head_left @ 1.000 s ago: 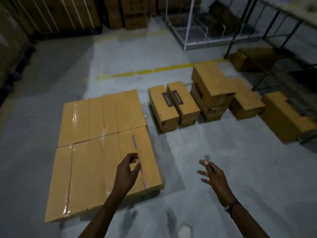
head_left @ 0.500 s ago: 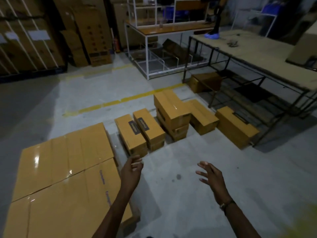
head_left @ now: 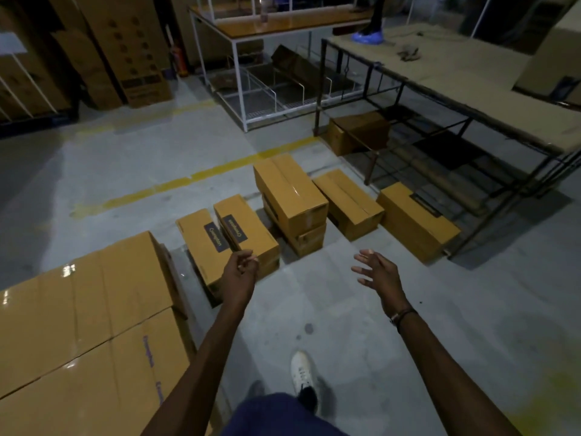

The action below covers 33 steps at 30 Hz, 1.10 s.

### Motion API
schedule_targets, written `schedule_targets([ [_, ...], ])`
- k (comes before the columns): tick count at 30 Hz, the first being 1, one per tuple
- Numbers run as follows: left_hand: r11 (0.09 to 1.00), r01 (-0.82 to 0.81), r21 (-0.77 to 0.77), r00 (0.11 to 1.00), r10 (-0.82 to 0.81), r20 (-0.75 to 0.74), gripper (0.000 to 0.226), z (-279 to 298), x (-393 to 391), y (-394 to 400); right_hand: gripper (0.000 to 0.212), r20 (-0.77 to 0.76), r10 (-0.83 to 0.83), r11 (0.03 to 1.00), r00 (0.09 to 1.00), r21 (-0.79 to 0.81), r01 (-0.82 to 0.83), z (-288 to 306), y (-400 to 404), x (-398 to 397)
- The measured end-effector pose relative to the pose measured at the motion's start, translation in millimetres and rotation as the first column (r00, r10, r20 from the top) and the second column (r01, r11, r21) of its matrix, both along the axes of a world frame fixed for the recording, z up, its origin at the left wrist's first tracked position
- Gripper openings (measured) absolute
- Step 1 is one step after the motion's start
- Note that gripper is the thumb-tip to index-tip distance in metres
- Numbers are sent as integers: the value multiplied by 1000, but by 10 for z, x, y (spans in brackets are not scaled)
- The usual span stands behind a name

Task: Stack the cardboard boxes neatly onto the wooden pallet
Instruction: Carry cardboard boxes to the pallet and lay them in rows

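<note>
A flat layer of taped cardboard boxes (head_left: 85, 316) fills the lower left; the pallet beneath is hidden. Loose boxes sit on the floor ahead: two labelled boxes side by side (head_left: 201, 243) (head_left: 248, 228), a stack of two (head_left: 289, 190), a single box (head_left: 349, 202) and another (head_left: 415, 221) by the table leg. My left hand (head_left: 240, 273) hovers over the near end of the labelled pair, fingers loosely curled, holding nothing. My right hand (head_left: 377, 273) is out in front with fingers spread, empty, above bare floor.
A dark metal-framed table (head_left: 465, 86) stands at the right with a box (head_left: 355, 133) under it. A white-framed bench (head_left: 270, 26) is behind. Tall cartons (head_left: 125, 48) line the back left wall. A yellow floor line (head_left: 188, 180) crosses ahead. My white shoe (head_left: 301, 372) is below.
The view has lifted and shifted from the stacked layer toward the loose boxes. Both hands have come forward, nearer the labelled pair; they stay empty.
</note>
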<state>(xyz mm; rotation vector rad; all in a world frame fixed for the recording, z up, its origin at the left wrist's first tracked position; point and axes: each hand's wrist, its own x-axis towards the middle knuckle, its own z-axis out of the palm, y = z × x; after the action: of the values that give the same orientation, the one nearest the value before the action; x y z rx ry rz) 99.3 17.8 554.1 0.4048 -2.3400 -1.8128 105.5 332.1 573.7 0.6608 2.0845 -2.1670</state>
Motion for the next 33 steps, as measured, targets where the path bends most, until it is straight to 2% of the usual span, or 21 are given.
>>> schedule_targets([
  [8,995,-56,86,995,49,83,24,-169,-1524,364,41,46,19,999,999,43,-21,58,562,-1343],
  [13,993,-62,100,990,49,133,25,-159,-2127,620,34,105,54,998,993,19,-56,-28,799,-2094],
  [17,993,-76,88,984,61,165,27,-281,-2606,741,43,148,88,996,985,1,-89,-256,953,-2739],
  [23,981,-173,84,965,151,216,28,-479,-3364,904,43,187,209,978,960,-31,-207,-504,1064,-3863],
  [27,966,-250,68,940,225,256,26,-561,-3911,1001,29,200,279,960,939,-24,-280,-584,1120,-4694],
  [33,956,-293,2,912,279,299,38,-702,-4742,976,48,178,407,897,896,108,-429,-744,1188,-5887],
])
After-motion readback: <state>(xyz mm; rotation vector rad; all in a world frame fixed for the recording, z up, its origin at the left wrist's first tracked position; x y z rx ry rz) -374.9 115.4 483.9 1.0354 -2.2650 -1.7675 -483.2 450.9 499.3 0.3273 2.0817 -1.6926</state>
